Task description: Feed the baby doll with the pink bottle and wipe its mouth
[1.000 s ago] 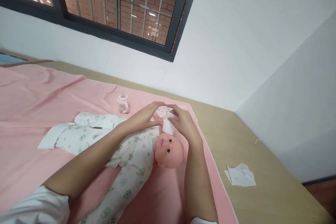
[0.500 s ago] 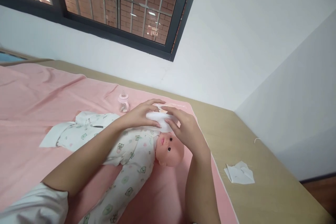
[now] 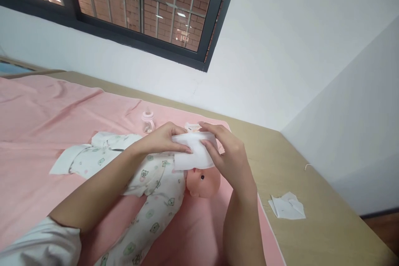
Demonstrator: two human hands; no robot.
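A white folded tissue (image 3: 195,156) is stretched between my two hands, above the head of a baby doll (image 3: 204,185). My left hand (image 3: 166,139) pinches its left side, thumb in front. On the right side, my right hand (image 3: 226,149) grips it between thumb and fingers. The tissue hides part of the doll's face; one eye shows below it. The doll lies on its back in a white outfit (image 3: 149,178) printed with small bears. Behind the tissue a white packet with orange marks (image 3: 192,127) partly shows.
A pink baby bottle (image 3: 148,121) stands beyond the doll on a pink blanket (image 3: 40,120). A crumpled white tissue (image 3: 287,206) lies on the wooden tabletop (image 3: 314,220) at right. A white wall (image 3: 264,41) and a barred window (image 3: 156,8) rise behind.
The white tissue has been spread wider and lower between my hands, now covering more of the doll's face. My right hand has shifted slightly right.
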